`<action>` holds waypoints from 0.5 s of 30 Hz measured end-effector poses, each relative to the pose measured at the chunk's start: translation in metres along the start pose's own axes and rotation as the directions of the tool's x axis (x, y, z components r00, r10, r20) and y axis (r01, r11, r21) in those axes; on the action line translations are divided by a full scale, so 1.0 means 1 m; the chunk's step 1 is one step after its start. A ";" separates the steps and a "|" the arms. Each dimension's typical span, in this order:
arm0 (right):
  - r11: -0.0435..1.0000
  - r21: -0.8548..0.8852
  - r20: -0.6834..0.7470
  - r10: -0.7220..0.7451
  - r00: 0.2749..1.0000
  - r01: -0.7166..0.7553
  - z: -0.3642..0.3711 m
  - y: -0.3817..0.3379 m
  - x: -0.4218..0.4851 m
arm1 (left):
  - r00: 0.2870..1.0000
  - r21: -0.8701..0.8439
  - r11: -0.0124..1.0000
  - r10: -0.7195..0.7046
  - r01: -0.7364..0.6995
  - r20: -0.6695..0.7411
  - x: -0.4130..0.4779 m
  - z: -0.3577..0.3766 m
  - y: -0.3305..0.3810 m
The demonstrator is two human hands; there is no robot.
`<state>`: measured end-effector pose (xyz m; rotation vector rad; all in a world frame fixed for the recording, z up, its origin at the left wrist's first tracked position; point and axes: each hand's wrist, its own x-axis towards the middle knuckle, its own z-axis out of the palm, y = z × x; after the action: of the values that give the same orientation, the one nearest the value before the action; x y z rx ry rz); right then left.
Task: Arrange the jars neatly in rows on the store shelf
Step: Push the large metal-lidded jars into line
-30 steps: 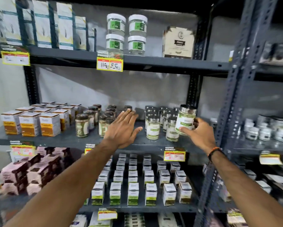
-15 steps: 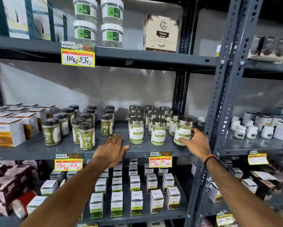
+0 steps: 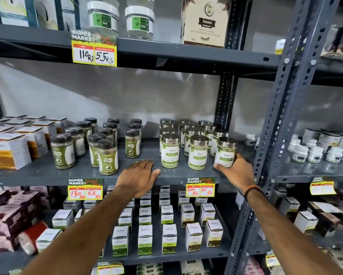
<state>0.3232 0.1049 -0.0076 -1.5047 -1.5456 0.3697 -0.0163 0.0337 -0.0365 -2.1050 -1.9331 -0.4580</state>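
Silver-lidded jars with white and green labels stand in rows on the grey middle shelf [image 3: 47, 175]. My right hand [image 3: 236, 171] grips the front right jar [image 3: 225, 151], which stands on the shelf at the end of the front row. Two more front jars [image 3: 169, 150] [image 3: 198, 152] stand to its left. My left hand [image 3: 139, 175] lies flat on the shelf's front edge, fingers apart, holding nothing. Black-lidded jars of green powder [image 3: 108, 156] stand in looser rows further left.
White and orange boxes [image 3: 8, 150] fill the shelf's left end. A perforated steel upright [image 3: 275, 124] stands just right of my right hand. Small white tubs [image 3: 313, 153] sit on the neighbouring shelf. Price tags [image 3: 200, 187] hang on the edge; small boxes [image 3: 145, 240] fill the shelf below.
My right hand brought the silver-lidded jar down from the air onto the shelf's front row. My left hand dropped from above the jars to rest on the shelf edge.
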 end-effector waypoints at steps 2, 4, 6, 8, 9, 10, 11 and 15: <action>1.000 -0.016 -0.030 -0.014 0.999 0.014 0.004 0.001 -0.001 | 1.000 0.004 1.000 0.000 0.001 -0.007 0.000 0.000 0.000; 0.999 -0.039 -0.045 -0.022 0.999 0.020 0.007 0.002 0.003 | 1.000 0.004 1.000 0.001 -0.001 -0.009 0.000 0.001 0.001; 0.999 -0.042 -0.032 -0.008 0.999 0.007 0.008 0.004 0.011 | 1.000 0.008 1.000 0.002 -0.002 -0.019 0.000 0.001 0.001; 0.999 -0.031 -0.016 0.012 1.000 -0.012 0.008 0.006 0.016 | 0.999 0.013 1.000 0.004 -0.004 -0.032 0.000 0.002 0.001; 0.999 -0.031 -0.013 0.017 1.000 -0.017 0.008 0.007 0.018 | 0.999 0.014 1.000 0.003 -0.003 -0.035 0.000 0.002 0.001; 0.999 -0.028 -0.012 0.016 1.000 -0.016 0.008 0.008 0.019 | 0.999 0.014 1.000 0.002 -0.001 -0.034 0.000 0.002 0.001; 1.000 -0.021 -0.013 0.010 1.000 -0.010 0.008 0.008 0.018 | 0.999 0.014 1.000 0.001 0.000 -0.032 0.000 0.002 0.002; 0.999 0.035 -0.043 -0.021 0.999 0.022 0.011 0.007 0.016 | 0.999 0.032 0.999 -0.004 0.005 -0.033 -0.001 -0.002 0.003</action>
<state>0.3219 0.1247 -0.0129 -1.4581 -1.5134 0.3493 -0.0134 0.0316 -0.0355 -2.0605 -1.9147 -0.4562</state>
